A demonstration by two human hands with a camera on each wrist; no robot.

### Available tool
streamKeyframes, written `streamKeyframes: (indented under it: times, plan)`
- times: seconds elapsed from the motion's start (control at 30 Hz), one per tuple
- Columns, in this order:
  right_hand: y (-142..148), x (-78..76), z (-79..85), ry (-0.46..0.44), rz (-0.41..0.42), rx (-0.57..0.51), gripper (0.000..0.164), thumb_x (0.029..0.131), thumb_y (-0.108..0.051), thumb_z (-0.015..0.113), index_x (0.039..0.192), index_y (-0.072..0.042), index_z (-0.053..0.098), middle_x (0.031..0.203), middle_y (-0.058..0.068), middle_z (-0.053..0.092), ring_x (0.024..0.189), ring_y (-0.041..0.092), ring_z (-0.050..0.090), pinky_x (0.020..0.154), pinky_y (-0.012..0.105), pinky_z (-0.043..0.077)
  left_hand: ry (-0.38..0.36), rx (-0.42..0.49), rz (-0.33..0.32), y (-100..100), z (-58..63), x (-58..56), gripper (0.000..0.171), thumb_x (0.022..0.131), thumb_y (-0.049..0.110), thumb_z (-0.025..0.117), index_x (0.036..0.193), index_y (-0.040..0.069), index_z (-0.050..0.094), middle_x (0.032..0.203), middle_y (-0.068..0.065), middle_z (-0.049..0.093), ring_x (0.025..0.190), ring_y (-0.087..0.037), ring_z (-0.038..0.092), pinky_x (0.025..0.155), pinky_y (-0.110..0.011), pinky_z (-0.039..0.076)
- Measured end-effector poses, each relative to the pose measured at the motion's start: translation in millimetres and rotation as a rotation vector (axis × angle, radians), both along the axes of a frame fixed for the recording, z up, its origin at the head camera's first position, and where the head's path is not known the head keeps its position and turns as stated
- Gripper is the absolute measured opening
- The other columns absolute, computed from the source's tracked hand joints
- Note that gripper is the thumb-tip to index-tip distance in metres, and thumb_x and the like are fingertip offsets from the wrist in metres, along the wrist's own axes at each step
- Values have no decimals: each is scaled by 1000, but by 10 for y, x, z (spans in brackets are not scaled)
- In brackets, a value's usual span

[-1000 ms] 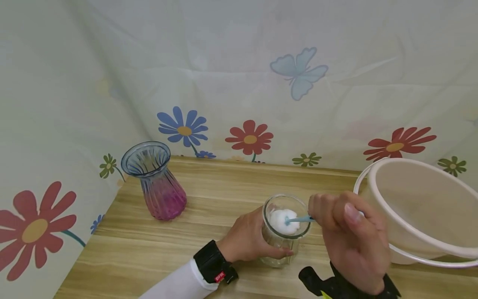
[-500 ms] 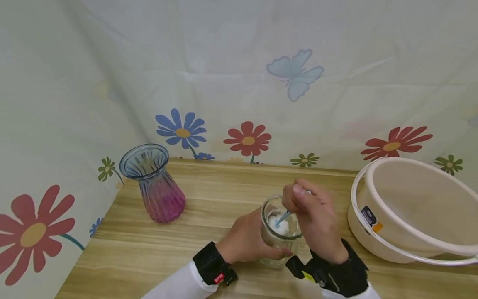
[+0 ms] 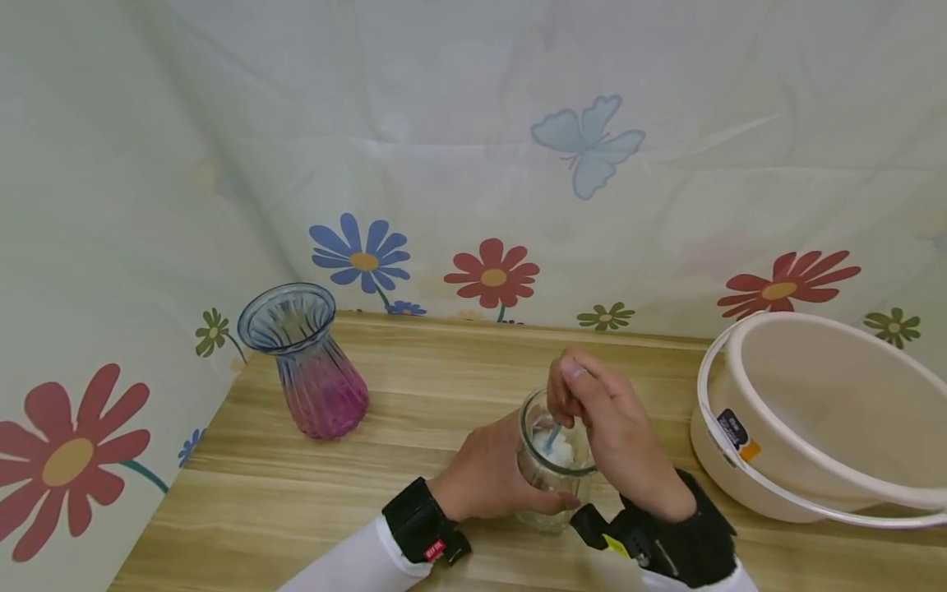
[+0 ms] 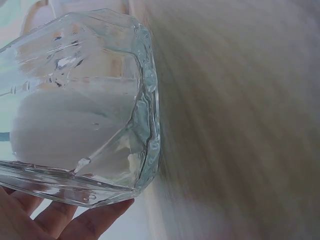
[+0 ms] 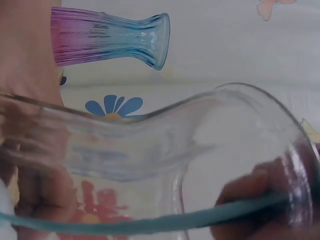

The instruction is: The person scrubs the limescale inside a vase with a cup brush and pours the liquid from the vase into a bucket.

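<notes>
A clear glass jar (image 3: 546,516) stands on the wooden table, its mouth facing up. My left hand (image 3: 482,470) grips it from the left, thumb across the near side. Inside the jar is the white head (image 3: 558,450) of a bottle brush, which looks like sponge. In the left wrist view this head (image 4: 60,127) shows through the glass wall, low in the jar. My right hand (image 3: 614,432) holds the brush's thin blue handle (image 5: 150,224) at the jar's mouth, fingers curled round it. The handle's upper end is hidden by that hand.
To the left stands a ribbed glass vase (image 3: 325,390), blue above and pink below. A cream bucket (image 3: 713,460) with its handle lowered sits at the right. Behind the table (image 3: 414,353) hangs a flower-printed cloth (image 3: 444,164).
My right hand has moved left, from beside the jar to over its mouth, and the brush handle has turned steeper. The white head sits deeper. My left hand has stayed on the jar.
</notes>
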State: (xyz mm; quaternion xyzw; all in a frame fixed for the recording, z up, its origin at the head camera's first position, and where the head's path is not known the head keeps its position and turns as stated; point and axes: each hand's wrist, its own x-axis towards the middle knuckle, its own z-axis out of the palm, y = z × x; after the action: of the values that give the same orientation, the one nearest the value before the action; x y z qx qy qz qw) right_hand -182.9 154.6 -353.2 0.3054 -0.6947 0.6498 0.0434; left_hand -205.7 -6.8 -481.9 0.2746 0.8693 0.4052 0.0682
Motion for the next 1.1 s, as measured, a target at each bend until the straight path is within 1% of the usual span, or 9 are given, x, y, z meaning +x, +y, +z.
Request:
streamKeyframes:
  times: [0.07, 0.2, 0.27, 0.37, 0.5, 0.63, 0.77, 0.93, 1.1]
  plan:
    - [2, 0, 1, -34, 1, -22, 35, 114, -11, 26, 86, -1, 45, 72, 8, 35, 63, 22, 38, 60, 36, 36, -3, 2, 3, -4, 0, 5, 90, 69, 76, 81, 140, 34, 44, 120, 16, 61, 100, 0, 60, 81, -21, 52]
    - [14, 2, -1, -85, -46, -73, 37, 114, -15, 27, 84, 0, 42, 72, 7, 31, 61, 25, 31, 59, 37, 30, 0, 16, 9, -8, 10, 11, 91, 69, 73, 83, 141, 34, 44, 121, 16, 61, 101, 1, 60, 83, -21, 52]
    - [22, -6, -4, -75, -44, -112, 37, 114, -13, 26, 82, 0, 39, 71, 7, 30, 59, 25, 28, 57, 37, 27, 2, 22, 11, -7, 17, 13, 92, 69, 72, 84, 142, 33, 45, 122, 16, 61, 101, 0, 61, 83, -21, 52]
    - [38, -12, -9, -54, -11, -176, 36, 113, -10, 25, 78, -3, 33, 69, 5, 27, 57, 22, 23, 56, 37, 23, 0, 32, 10, -4, 23, 14, 92, 68, 71, 85, 141, 32, 45, 122, 14, 62, 101, 0, 61, 83, -21, 52]
    - [56, -15, -9, 4, 20, -267, 35, 111, -5, 22, 77, -6, 31, 67, 4, 24, 56, 19, 23, 55, 36, 20, -3, 41, -3, -3, 26, 12, 92, 69, 69, 86, 142, 31, 45, 122, 13, 62, 101, 0, 61, 83, -20, 52]
    - [69, -10, -2, 89, 68, -380, 32, 107, 1, 19, 77, -3, 31, 67, 3, 22, 56, 17, 23, 55, 35, 19, 9, 57, -19, -4, 21, 3, 88, 71, 68, 86, 141, 32, 46, 121, 14, 62, 101, 1, 62, 82, -20, 53]
    - [71, 33, 16, 134, 89, -453, 31, 103, 6, 18, 75, -3, 28, 67, 3, 21, 56, 16, 23, 56, 34, 19, 6, 81, -33, -5, 4, -8, 86, 71, 68, 85, 140, 35, 47, 121, 15, 62, 102, 1, 62, 83, -20, 54]
    - [78, 112, 48, 185, 122, -540, 31, 101, 6, 15, 74, -4, 26, 66, 2, 22, 57, 16, 25, 56, 33, 18, -2, 103, -44, -7, -9, -14, 83, 71, 70, 85, 137, 38, 47, 122, 17, 62, 104, 1, 62, 85, -21, 54]
    - [83, 164, 81, 272, 209, -645, 28, 99, 4, 13, 76, -1, 28, 67, 2, 22, 60, 14, 25, 58, 30, 17, 4, 113, -40, -12, -22, -17, 84, 70, 70, 85, 138, 40, 46, 122, 20, 63, 107, 2, 62, 88, -24, 54]
